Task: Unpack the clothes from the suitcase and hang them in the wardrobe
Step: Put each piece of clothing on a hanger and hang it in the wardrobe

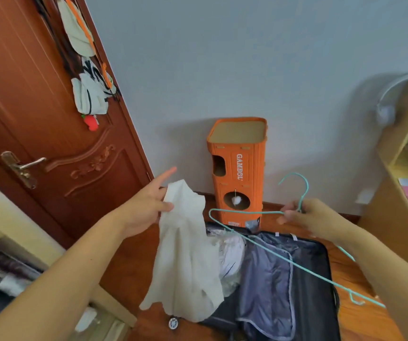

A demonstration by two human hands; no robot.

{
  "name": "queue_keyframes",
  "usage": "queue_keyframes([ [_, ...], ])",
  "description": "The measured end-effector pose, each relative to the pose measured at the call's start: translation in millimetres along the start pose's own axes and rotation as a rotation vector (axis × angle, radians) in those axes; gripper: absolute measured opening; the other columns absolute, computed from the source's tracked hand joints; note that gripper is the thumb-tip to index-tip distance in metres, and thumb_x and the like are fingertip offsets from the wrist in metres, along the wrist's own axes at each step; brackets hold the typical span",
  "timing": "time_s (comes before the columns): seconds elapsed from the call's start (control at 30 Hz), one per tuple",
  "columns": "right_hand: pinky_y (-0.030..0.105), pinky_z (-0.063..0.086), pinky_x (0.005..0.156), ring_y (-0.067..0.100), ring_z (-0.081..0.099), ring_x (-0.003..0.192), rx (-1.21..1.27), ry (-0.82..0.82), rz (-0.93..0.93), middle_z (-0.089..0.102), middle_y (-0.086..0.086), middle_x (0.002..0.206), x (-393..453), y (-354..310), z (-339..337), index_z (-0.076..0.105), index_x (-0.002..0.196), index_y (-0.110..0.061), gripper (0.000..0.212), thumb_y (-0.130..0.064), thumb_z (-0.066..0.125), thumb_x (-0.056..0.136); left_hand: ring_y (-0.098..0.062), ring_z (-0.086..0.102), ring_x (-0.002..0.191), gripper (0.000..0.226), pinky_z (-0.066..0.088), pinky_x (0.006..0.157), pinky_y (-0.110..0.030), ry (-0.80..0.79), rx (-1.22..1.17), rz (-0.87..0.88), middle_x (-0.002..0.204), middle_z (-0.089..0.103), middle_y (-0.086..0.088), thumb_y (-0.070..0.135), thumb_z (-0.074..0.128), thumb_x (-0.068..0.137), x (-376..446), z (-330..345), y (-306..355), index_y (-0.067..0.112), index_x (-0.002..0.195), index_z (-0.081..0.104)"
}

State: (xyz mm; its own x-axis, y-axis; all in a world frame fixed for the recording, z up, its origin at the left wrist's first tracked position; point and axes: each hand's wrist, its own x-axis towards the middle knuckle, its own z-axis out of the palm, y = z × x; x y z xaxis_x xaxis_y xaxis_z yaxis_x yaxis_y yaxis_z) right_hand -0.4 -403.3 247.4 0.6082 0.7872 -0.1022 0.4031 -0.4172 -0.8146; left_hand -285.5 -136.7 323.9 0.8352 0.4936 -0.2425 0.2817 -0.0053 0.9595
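My left hand [148,205] pinches the shirt [188,252], which hangs straight down. My right hand [306,217] grips the hanger [271,254] at its neck. The shirt lies at nine o'clock from the hanger's near tip, above the suitcase [316,279].

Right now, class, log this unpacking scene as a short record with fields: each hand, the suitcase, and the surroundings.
left hand: holds up a white garment, index finger extended
right hand: grips a teal hanger below its hook
suitcase: open on the wooden floor, light clothes still inside
hanging step: garment not yet on hanger
behind: orange cardboard tower against the wall
left: brown door
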Motion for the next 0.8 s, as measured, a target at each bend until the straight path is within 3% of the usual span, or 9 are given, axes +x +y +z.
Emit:
queue_keyframes([
  [0.13, 0.007, 0.034, 0.045, -0.002, 0.048, 0.042, 0.173, -0.022, -0.065, 0.066, -0.009, 0.055, -19, -8, -2, 0.074, 0.084, -0.003, 0.014, -0.006, 0.066, 0.094, -0.021, 0.062, 0.126, 0.085, 0.046, 0.107, -0.056, -0.069, 0.137, -0.031, 0.139, 0.063, 0.005, -0.019, 0.047, 0.095, -9, -13, 13, 0.036, 0.157, 0.029],
  [0.27, 0.020, 0.047, 0.056, 0.009, 0.060, 0.059, 0.343, -0.086, -0.069, 0.074, 0.005, 0.073, -17, -23, 12, 0.072, 0.093, 0.003, 0.011, -0.005, 0.065, 0.094, -0.029, 0.058, 0.131, 0.080, 0.039, 0.111, -0.061, -0.114, 0.132, -0.045, 0.143, 0.060, -0.003, -0.018, 0.047, 0.096, -19, -24, 28, 0.028, 0.158, 0.029],
  [0.33, 0.029, 0.057, 0.073, 0.016, 0.070, 0.075, 0.416, -0.100, -0.097, 0.075, 0.016, 0.084, -11, -36, 28, 0.071, 0.100, 0.002, 0.013, -0.007, 0.065, 0.094, -0.030, 0.057, 0.132, 0.079, 0.036, 0.113, -0.064, -0.160, 0.137, -0.031, 0.145, 0.059, -0.005, -0.016, 0.052, 0.094, -24, -22, 39, 0.026, 0.158, 0.031],
  [0.4, 0.027, 0.052, 0.080, 0.016, 0.071, 0.085, 0.410, -0.075, -0.169, 0.076, 0.013, 0.090, -7, -49, 44, 0.071, 0.102, -0.001, 0.012, -0.008, 0.065, 0.094, -0.029, 0.058, 0.131, 0.077, 0.040, 0.110, -0.061, -0.183, 0.160, -0.017, 0.143, 0.060, -0.004, -0.016, 0.053, 0.094, -28, -16, 52, 0.024, 0.157, 0.033],
  [0.47, 0.023, 0.049, 0.079, 0.016, 0.068, 0.083, 0.468, -0.013, -0.209, 0.076, 0.012, 0.089, -3, -61, 55, 0.071, 0.099, 0.001, 0.012, -0.006, 0.063, 0.095, -0.025, 0.062, 0.127, 0.073, 0.050, 0.103, -0.055, -0.173, 0.190, -0.004, 0.139, 0.064, 0.000, -0.015, 0.049, 0.096, -33, -10, 64, 0.026, 0.155, 0.035],
  [0.57, 0.034, 0.053, 0.076, 0.035, 0.062, 0.082, 0.453, 0.042, -0.258, 0.076, 0.010, 0.088, 2, -80, 62, 0.070, 0.095, 0.000, 0.012, -0.007, 0.061, 0.098, -0.016, 0.064, 0.122, 0.067, 0.059, 0.088, -0.041, -0.147, 0.249, 0.059, 0.135, 0.066, 0.009, -0.009, 0.050, 0.100, -40, 4, 80, 0.037, 0.148, 0.040],
  [0.63, 0.034, 0.053, 0.069, 0.040, 0.055, 0.072, 0.444, 0.062, -0.257, 0.075, 0.007, 0.081, 5, -88, 65, 0.069, 0.091, 0.001, 0.014, -0.006, 0.059, 0.098, -0.011, 0.064, 0.122, 0.060, 0.059, 0.089, -0.036, -0.058, 0.308, 0.158, 0.132, 0.067, 0.013, -0.005, 0.051, 0.101, -44, 14, 82, 0.040, 0.141, 0.051],
  [0.73, 0.012, 0.038, 0.049, 0.011, 0.046, 0.048, 0.573, 0.178, -0.241, 0.064, 0.013, 0.069, 4, -94, 54, 0.066, 0.090, 0.009, 0.019, -0.002, 0.054, 0.100, 0.000, 0.061, 0.120, 0.050, 0.052, 0.098, -0.036, 0.232, 0.410, 0.308, 0.111, 0.074, 0.021, -0.003, 0.053, 0.099, -45, 23, 75, 0.040, 0.115, 0.074],
  [0.8, 0.008, 0.037, 0.050, -0.001, 0.048, 0.046, 0.594, 0.179, -0.239, 0.065, 0.000, 0.064, 0, -93, 40, 0.067, 0.092, 0.006, 0.017, -0.005, 0.055, 0.100, 0.008, 0.065, 0.104, 0.048, 0.053, 0.090, -0.034, 0.400, 0.428, 0.323, 0.094, 0.073, 0.029, -0.006, 0.054, 0.096, -48, 23, 67, 0.034, 0.104, 0.079],
])
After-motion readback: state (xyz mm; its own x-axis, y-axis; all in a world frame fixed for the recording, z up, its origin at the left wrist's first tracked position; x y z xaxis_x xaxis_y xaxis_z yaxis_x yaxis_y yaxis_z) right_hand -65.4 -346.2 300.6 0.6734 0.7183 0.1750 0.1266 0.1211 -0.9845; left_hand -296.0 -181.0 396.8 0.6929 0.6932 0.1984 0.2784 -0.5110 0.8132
